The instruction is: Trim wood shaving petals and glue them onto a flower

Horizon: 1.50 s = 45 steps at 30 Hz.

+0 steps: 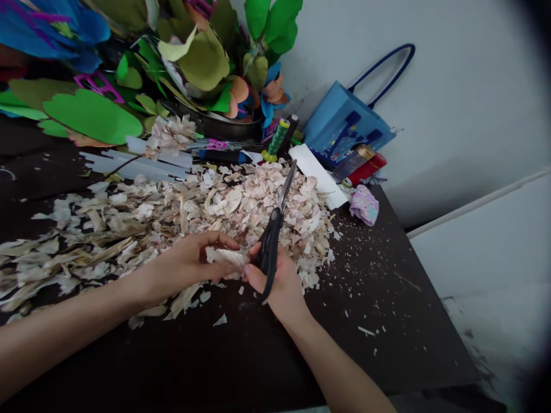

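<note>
A pale, papery dried piece (226, 256) is pinched between the fingers and thumb of my left hand (185, 264). My right hand (282, 281) has black-handled scissors (275, 223) in it, their blades pointing up and away from me. The thumb and fingertip of that hand also meet the right end of the pale piece. Beneath and beyond both hands spreads a heap of dried, petal-like flakes (258, 192), cream to pinkish. Longer, browner strips (112, 241) lie on its left side.
On the dark table (387, 327) stand thread spools (278, 137), a white strip (318, 175), a crumpled lilac cloth (364, 205) and a blue bag (344, 120) against the wall. Colourful artificial leaves (92, 115) crowd the back left, near translucent sticks (138, 163) and a dried flower (172, 133).
</note>
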{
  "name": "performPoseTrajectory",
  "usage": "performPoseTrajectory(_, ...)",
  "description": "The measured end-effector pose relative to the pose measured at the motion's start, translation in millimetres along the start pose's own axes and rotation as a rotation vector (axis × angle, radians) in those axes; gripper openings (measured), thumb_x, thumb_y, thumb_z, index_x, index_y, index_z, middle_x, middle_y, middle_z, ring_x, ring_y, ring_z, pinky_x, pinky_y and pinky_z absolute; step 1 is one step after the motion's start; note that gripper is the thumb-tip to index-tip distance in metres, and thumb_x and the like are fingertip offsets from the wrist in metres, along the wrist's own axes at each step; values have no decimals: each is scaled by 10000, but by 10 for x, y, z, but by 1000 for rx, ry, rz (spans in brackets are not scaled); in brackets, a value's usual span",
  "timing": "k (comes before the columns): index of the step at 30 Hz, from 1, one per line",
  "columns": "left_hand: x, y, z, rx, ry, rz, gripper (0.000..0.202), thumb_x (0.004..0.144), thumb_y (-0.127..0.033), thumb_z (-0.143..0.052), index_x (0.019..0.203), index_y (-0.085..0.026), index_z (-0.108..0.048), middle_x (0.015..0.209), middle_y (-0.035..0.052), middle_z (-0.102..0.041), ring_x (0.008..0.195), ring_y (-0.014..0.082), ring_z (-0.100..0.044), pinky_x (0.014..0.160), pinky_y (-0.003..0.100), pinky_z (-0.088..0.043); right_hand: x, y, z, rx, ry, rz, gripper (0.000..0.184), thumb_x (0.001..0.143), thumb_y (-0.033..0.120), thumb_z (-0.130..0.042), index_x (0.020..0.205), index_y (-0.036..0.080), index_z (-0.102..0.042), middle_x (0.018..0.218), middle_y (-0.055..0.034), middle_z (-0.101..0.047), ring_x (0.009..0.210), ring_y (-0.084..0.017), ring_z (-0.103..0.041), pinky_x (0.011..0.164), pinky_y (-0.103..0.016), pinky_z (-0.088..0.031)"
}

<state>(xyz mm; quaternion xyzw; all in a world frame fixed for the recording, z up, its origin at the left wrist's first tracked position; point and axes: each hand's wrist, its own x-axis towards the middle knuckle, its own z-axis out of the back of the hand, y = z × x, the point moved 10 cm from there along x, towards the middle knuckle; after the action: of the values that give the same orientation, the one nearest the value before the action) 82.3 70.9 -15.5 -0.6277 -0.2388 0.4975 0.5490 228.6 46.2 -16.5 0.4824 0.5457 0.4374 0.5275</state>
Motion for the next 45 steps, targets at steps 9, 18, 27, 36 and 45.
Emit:
performPoseTrajectory(9, 35, 34, -29, -118, 51, -14, 399, 734, -478, -773, 1027, -222, -685, 860, 26, -739, 747, 204, -648, 654, 295, -495, 46, -109, 16, 156, -3, -58, 285, 653, 261, -801, 862, 218, -612, 716, 46, -635, 521, -123, -615, 509, -256, -523)
performPoseTrajectory(18, 80, 47, -91, -153, 156, -51, 323, 819, -450, -743, 1011, -210, -645, 980, 64, -747, 899, 248, -677, 777, 349, -503, 75, -128, 8, 188, 6, -80, 275, 661, 264, -801, 835, 211, -594, 647, 58, -621, 510, -126, -610, 473, -235, -451)
performPoseTrajectory(27, 89, 56, -63, -211, 118, -55, 357, 807, -385, -748, 1088, -203, -624, 1046, 73, -719, 906, 216, -672, 752, 321, -518, 49, -122, -35, 202, 18, -93, 295, 667, 283, -801, 852, 211, -584, 628, 59, -616, 516, -127, -615, 455, -224, -428)
performPoseTrajectory(36, 91, 37, -19, -233, 71, -68, 317, 819, -382, -746, 1044, -190, -633, 978, 55, -694, 849, 189, -637, 732, 299, -518, 25, -117, -114, 167, 93, -90, 336, 684, 358, -833, 861, 214, -587, 639, 44, -642, 512, -122, -591, 500, -243, -477)
performPoseTrajectory(45, 77, -34, 40, -93, 31, -130, 373, 829, -462, -691, 1091, -207, -615, 1014, 62, -716, 903, 253, -683, 784, 365, -560, 51, -58, -28, 158, 56, -77, 332, 703, 386, -845, 872, 226, -609, 696, 33, -639, 547, -140, -604, 506, -262, -486)
